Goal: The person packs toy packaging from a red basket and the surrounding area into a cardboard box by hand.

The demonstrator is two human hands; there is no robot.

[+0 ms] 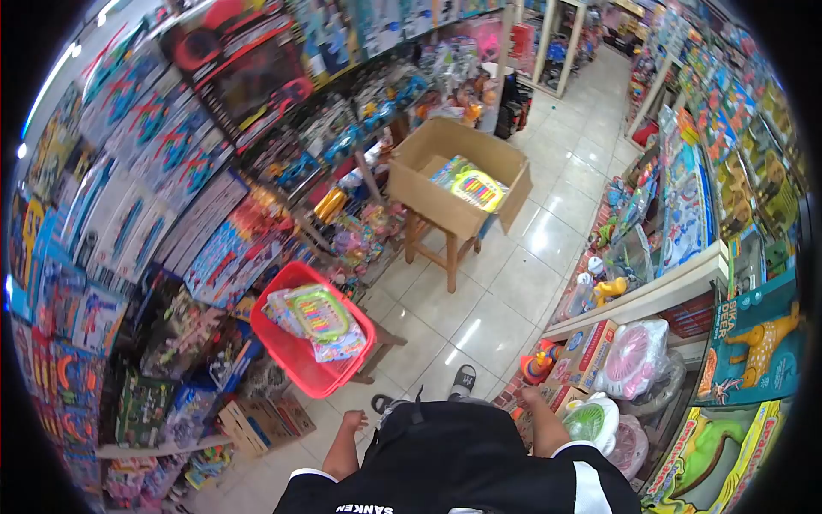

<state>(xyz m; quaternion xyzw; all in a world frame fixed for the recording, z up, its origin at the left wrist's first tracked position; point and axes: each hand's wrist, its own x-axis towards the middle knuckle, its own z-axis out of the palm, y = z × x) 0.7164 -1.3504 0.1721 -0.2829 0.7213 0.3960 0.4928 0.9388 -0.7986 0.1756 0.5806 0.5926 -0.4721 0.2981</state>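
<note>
From my remote seat I see a toy-shop aisle, and I place everything off the red basket (301,370). It sits tilted on a low wooden stand (383,341) and holds toy packs (318,317); the top one is a green-rimmed keyboard toy.

The left hand (353,421) hangs just below the basket's near corner, close to it but not touching. Its fingers are loosely spread and hold nothing.

The right hand (532,396) is well to the right of the basket, across the tiled floor (479,325). It is down against a printed carton (584,341) on the low shelf, just under a ringed stacking toy (538,367). I cannot tell from here whether its fingers close on anything, because the hand is small and partly turned away.

Farther right of the basket, beyond that carton, a pink fan toy (634,355) sits in a clear bag, with a white and green toy (592,420) below it.

Up the aisle from the basket, an open cardboard box (428,193) stands on a wooden stool (451,250) with another keyboard toy (473,186) inside. Left of the basket, boxed toys (171,163) cover the wall shelves.
</note>
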